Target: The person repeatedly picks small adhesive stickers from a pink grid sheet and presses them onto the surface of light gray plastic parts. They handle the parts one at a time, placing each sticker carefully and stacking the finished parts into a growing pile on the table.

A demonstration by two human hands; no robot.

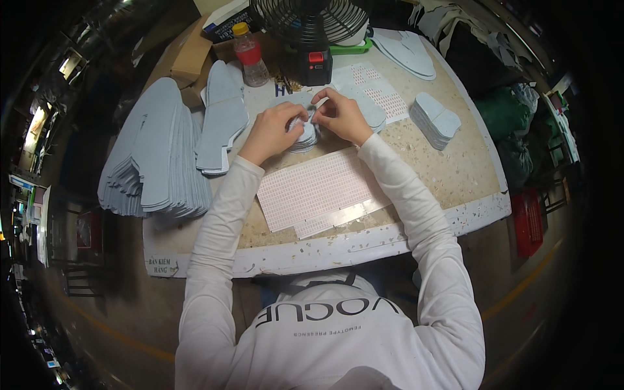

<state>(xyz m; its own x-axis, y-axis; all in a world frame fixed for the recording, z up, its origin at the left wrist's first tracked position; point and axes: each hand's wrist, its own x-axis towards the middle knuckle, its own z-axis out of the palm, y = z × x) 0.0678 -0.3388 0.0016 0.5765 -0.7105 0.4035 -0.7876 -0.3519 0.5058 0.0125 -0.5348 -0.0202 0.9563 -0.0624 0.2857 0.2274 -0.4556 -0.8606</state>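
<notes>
- A tall fanned stack of pale grey-blue cut pieces [156, 159] lies at the table's left edge; a smaller pile of long grey-blue pieces [221, 120] sits just to its right.
- Behind them stand a brown cardboard box [188, 55] and a clear plastic bottle [249, 55] with a yellow cap and red label band.
- On the table's front rim [325, 250], at the left corner, is a small patch of dark handwritten lettering.
- The left hand [273, 130] is curled, fingers closed around a small stack of rounded grey pieces [304, 135] resting on the tabletop at centre.
- A white sticker sheet [318, 188] covered in rows of small reddish labels lies flat just in front of the hands.
- The right hand [341, 116] pinches its fingertips together over the same small stack; what it pinches is too small to tell.
- A black fan [312, 23] with a red switch stands behind the hands.
- A second, partly used sticker sheet [383, 94] lies right of the fan.
- A stack of grey heart-shaped pieces [437, 120] sits near the right edge.
</notes>
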